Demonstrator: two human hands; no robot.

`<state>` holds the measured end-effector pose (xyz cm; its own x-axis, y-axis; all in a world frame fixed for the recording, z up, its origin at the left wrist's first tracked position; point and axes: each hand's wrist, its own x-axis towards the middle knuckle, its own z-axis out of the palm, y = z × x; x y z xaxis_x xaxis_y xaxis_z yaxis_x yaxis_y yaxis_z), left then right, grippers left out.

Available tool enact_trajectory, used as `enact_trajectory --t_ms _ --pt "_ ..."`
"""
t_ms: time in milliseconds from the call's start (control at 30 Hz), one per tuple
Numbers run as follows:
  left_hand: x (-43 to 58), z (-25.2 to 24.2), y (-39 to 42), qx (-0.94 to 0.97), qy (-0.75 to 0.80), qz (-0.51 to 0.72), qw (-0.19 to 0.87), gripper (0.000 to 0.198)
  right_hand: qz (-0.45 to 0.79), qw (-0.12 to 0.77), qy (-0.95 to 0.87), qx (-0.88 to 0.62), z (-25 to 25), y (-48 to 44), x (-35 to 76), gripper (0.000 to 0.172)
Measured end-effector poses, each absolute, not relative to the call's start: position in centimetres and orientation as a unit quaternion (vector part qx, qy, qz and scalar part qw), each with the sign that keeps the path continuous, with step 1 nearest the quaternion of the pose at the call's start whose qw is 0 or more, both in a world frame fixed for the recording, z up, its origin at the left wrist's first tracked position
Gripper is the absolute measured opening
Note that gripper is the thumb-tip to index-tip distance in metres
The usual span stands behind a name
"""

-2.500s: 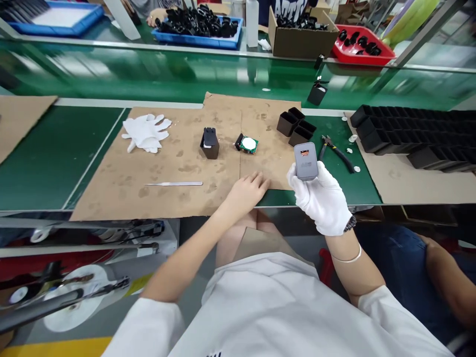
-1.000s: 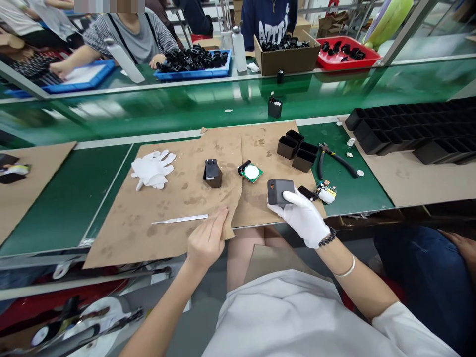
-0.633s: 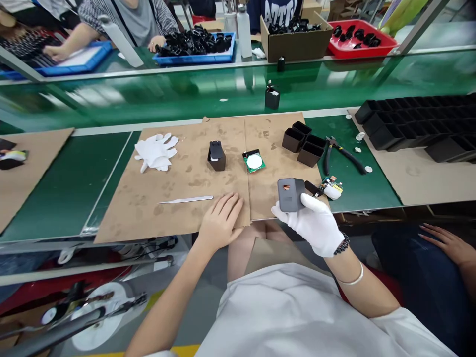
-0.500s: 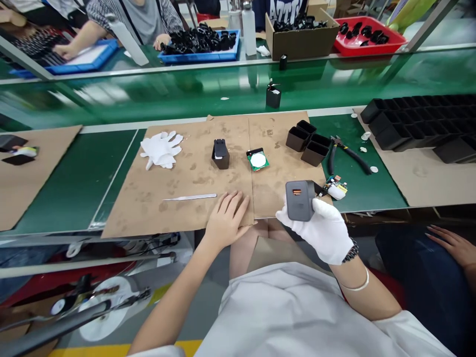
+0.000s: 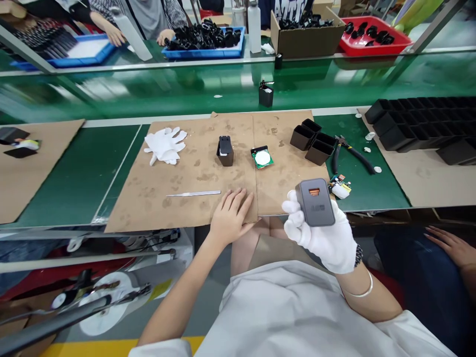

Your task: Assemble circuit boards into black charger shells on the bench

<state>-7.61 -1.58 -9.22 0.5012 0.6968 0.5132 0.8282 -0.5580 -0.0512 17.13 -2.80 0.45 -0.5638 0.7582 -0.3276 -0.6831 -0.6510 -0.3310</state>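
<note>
My right hand (image 5: 324,237), in a white glove, grips a dark grey plastic device housing (image 5: 316,202) with a small slot showing copper-coloured strips. My bare left hand (image 5: 230,218) lies flat with fingers stretched on the front edge of the cardboard sheet (image 5: 201,213). Just beyond its fingertips are metal tweezers (image 5: 193,193). Farther back stand a black housing with its cap part (image 5: 225,150) and a green circuit board (image 5: 262,157) with a white round piece. A white glove (image 5: 165,146) lies at the left of the sheet.
Open black cases (image 5: 312,141) stand by black-handled cutters (image 5: 353,152) and a small wired electronic assembly (image 5: 339,187). Rows of black cases (image 5: 420,121) fill the right. A black unit (image 5: 266,94) stands on the green belt (image 5: 167,91). Another person's hand (image 5: 451,245) is at the right.
My right hand has turned the device housing, so its broad face now shows more fully and its fingers look more curled. My left hand stays flat on the cardboard.
</note>
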Motion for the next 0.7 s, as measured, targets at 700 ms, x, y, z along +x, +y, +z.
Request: enact_trajectory --t_ms 700 --pt "-7.41 -9.5 -1.72 -0.847 -0.444 -0.251 0.151 0.064 0.938 0.319 0.0 -0.132 1.39 -2.89 16.47 0.049"
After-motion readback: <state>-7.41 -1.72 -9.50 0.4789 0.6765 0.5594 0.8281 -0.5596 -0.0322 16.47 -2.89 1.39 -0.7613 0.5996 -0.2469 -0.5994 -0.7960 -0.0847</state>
